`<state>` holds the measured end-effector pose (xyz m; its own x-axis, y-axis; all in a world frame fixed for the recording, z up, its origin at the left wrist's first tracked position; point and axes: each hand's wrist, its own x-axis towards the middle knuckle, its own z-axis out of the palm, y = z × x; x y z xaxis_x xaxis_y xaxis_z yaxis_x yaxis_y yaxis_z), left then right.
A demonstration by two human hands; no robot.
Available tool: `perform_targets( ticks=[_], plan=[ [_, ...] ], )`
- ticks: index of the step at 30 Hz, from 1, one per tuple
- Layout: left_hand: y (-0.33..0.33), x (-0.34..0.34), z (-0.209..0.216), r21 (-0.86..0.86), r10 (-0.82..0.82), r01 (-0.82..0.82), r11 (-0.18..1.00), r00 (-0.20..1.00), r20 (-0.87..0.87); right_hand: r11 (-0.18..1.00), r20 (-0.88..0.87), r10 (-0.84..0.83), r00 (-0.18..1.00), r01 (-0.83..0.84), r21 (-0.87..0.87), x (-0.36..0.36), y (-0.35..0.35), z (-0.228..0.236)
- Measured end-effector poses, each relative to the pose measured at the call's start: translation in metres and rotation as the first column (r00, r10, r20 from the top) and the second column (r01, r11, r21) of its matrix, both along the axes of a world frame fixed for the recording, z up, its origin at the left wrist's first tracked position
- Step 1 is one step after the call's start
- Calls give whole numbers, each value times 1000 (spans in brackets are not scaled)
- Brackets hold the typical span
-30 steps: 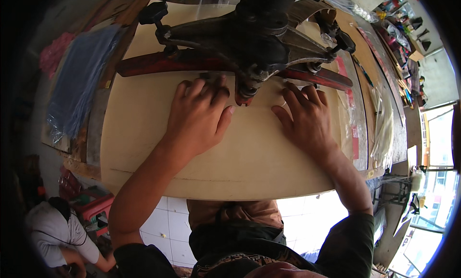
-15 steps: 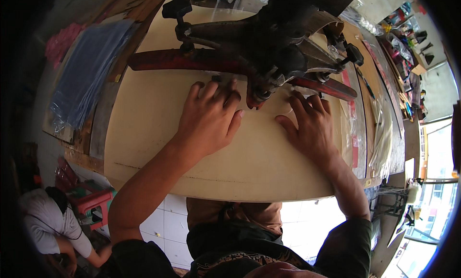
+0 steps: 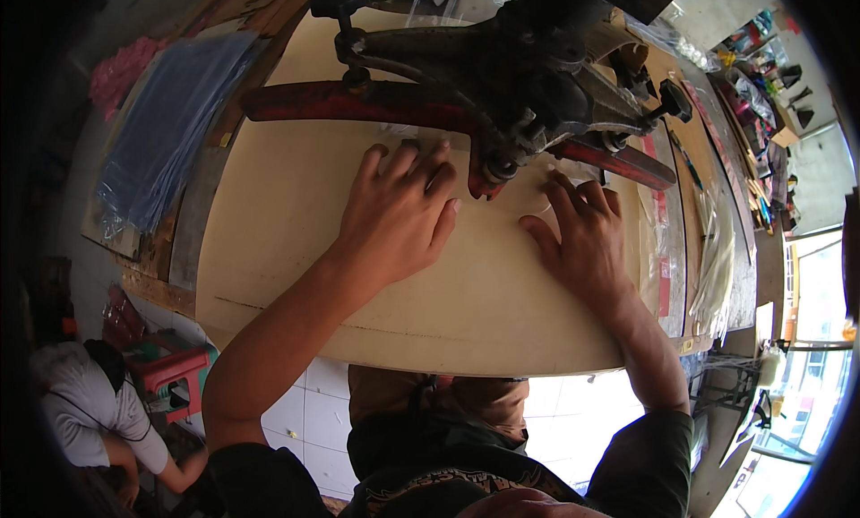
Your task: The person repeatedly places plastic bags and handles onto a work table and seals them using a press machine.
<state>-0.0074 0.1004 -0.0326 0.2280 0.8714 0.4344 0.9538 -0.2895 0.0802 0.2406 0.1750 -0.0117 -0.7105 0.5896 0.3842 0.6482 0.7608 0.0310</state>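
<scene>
A cream sheet point(image 3: 421, 294) covers the work surface in front of me. Across its far part stretches a machine's red bar point(image 3: 394, 104), carried by dark metal arms point(image 3: 537, 97). My left hand point(image 3: 399, 205) rests on the sheet just nearer than the bar, fingers bent and spread, the thumb apart. Its fingertips touch down beside a small dark piece point(image 3: 409, 145), whose kind I cannot make out. My right hand point(image 3: 582, 231) lies right of the bar's forked middle, fingers spread and thumb out. Thin clear plastic point(image 3: 537, 205) seems to lie under its fingertips.
At the left is a stack of bluish clear plastic sheets point(image 3: 175, 124), with a pink bundle point(image 3: 121, 75) behind it. Plastic strips point(image 3: 714, 267) hang at the right edge. A crouching person point(image 3: 90, 410) and a red stool point(image 3: 175, 375) are at the lower left.
My view has shifted slightly, so the machine appears a little farther right. Both hands keep nearly the same place and pose on the sheet.
</scene>
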Motion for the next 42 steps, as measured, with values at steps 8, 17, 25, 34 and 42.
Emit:
perform_targets(
  ticks=[8, 17, 25, 34, 42],
  plan=[
    [0, 0, 1, 21, 2, -2, 1000, 1000, 6, 1000, 5, 1, 1000, -2, 20, 0, 1, -1],
    [2, 0, -1, 29, -2, 2, 1000, 1000, 3, 1000, 17, 10, 1000, -11, 19, 0, 0, 0],
    [2, 1, 0, 44, -18, 17, 999, 1000, 15, 998, 5, -4, 1000, 4, 62, 2, -1, -1],
    [4, 0, 0, 71, -40, 38, 997, 999, 27, 994, 47, -27, 999, 22, 110, 1, -3, -1],
    [1, -1, 1, -1, -29, 29, 1000, 999, 27, 993, 67, -53, 996, 45, 110, -1, -3, -2]
  ],
)
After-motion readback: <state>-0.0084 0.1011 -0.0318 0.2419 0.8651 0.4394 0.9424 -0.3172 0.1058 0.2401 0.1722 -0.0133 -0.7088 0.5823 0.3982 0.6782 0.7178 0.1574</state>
